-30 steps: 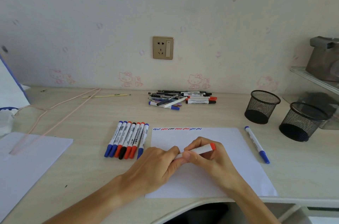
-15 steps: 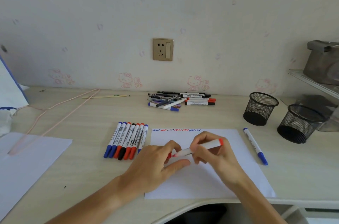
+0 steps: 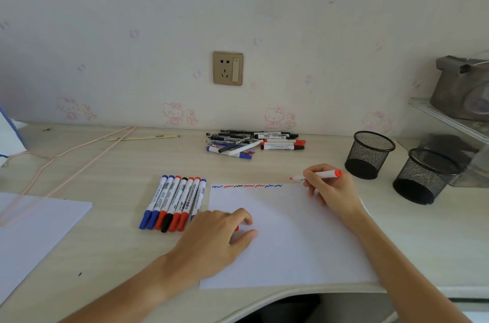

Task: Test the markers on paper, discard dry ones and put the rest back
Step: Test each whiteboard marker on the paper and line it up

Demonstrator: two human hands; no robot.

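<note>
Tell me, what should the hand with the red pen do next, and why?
Probably lower the tip onto the paper just after the last squiggle and scribble. The right hand holds the red marker uncapped, its tip hovering past the row of test marks, and the left hand seems to hold the red cap on the sheet.

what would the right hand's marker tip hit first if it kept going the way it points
The right hand holds the red marker tip leftward, just above the paper's top edge. Its path looks free across bare desk, probably passing behind the marker row.
</note>
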